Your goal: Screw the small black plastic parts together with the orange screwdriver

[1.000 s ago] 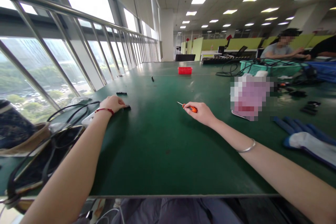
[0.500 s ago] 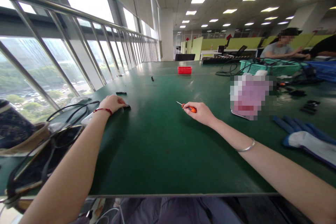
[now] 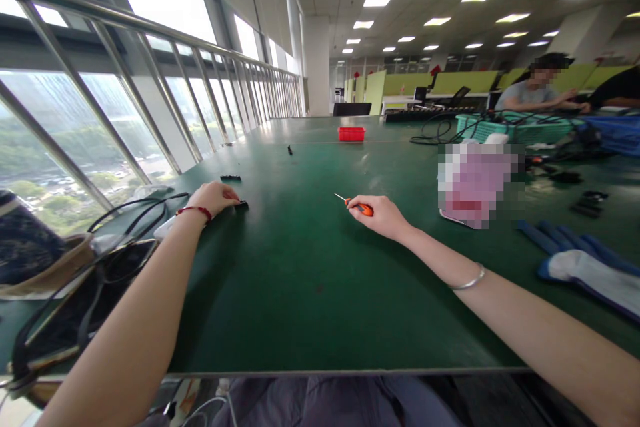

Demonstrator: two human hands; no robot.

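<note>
My right hand (image 3: 383,215) rests on the green table (image 3: 310,267), its fingers closed round a small orange-handled screwdriver (image 3: 361,207) whose metal tip points left. My left hand (image 3: 214,197), with a red cord at the wrist, lies curled on the table at the left. Its fingertips touch a small black part (image 3: 242,204). Another small black part (image 3: 231,178) lies a little beyond it.
Black cables (image 3: 135,210) and a bag (image 3: 30,250) crowd the table's left corner. Blue and white gloves (image 3: 580,260) lie at the right. A red bin (image 3: 352,134) stands far back, a teal basket (image 3: 505,127) with cables at the back right. Other people sit behind it.
</note>
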